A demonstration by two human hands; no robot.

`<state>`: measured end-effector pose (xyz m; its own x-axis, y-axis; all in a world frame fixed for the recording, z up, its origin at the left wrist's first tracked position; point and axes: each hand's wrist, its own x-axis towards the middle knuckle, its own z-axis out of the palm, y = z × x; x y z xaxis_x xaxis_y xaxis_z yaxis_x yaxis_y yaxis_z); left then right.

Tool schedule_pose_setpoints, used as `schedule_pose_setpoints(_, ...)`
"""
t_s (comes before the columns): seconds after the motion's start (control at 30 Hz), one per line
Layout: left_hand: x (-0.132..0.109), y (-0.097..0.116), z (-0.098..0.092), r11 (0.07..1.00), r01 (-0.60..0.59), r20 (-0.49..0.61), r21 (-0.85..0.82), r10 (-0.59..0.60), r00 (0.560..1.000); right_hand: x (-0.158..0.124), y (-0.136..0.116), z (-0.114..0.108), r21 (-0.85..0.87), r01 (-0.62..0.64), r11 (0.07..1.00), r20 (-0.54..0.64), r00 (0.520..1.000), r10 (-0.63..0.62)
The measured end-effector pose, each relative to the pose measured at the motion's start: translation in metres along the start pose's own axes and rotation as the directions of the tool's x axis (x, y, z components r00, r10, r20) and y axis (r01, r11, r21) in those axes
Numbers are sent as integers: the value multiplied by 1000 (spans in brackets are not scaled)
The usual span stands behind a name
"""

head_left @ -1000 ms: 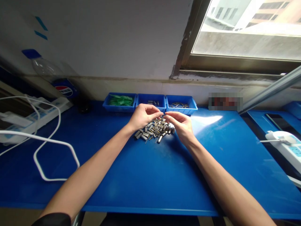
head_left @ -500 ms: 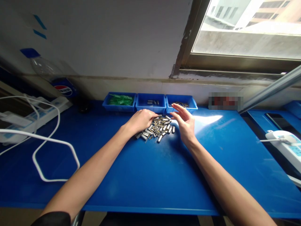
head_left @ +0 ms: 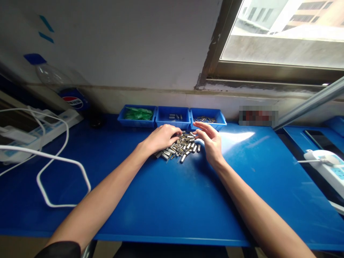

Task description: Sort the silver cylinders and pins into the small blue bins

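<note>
A loose heap of small metal parts [head_left: 184, 145], silver blocks mixed with thin brass-coloured pins, lies on the blue table. My left hand [head_left: 162, 138] arches over the heap's left side, its thumb and forefinger curved with a gap between them; I see nothing held there. At the right edge of the heap is my right hand [head_left: 212, 141], fingers apart and thumb tip close to the parts. Behind the heap stand three blue bins: the left bin [head_left: 137, 123] has green plastic pieces, the middle bin [head_left: 173, 124] several grey blocks, and the right bin [head_left: 221, 123] thin pins.
White cables [head_left: 86, 175] and a power strip [head_left: 59, 125] lie on the left, with a cola bottle [head_left: 73, 98] by the wall. Another power strip [head_left: 326, 168] and a phone [head_left: 321, 139] are at the right. A metal bar [head_left: 309, 104] slants near the window.
My left thumb and forefinger have parted slightly over the heap. My right fingers have dipped a little toward the heap, showing more of the right bin's pins.
</note>
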<state>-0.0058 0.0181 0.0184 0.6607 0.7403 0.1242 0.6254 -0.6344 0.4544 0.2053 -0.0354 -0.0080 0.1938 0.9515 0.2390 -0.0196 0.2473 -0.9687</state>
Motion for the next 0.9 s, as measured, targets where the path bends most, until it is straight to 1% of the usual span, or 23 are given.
schedule_pose_setpoints(0.07,0,-2,2,999,0,-2,-35,0,1000,0,0,0,0,-1,1000,1,1000,1)
schedule_pose_setpoints(0.23,1,-8,7,991,24,-65,-132,-33,997,-1,0,0,5,-2,1000,10,1000,2)
schedule_pose_setpoints(0.37,1,-9,7,982,9,-94,-191,-28,995,-2,-1,0,2,-8,1000,25,1000,8)
schedule_pose_setpoints(0.43,1,-10,7,982,0,-112,-190,-22,993,-2,0,0,-5,-10,1000,29,1000,10)
schedule_pose_setpoints(0.6,1,-11,9,993,12,-144,-121,-29,989,-2,0,1,-23,-22,999,30,999,22)
schedule_pose_setpoints(0.73,2,-10,12,995,16,-132,-98,-29,991,-2,1,1,8,-40,999,41,998,40)
schedule_pose_setpoints(0.83,2,-8,11,994,5,-117,-109,-18,993,-2,0,1,20,-53,998,51,997,52)
schedule_pose_setpoints(0.9,3,-6,8,985,-9,-161,-170,-18,987,-3,-2,2,4,-67,998,57,996,67)
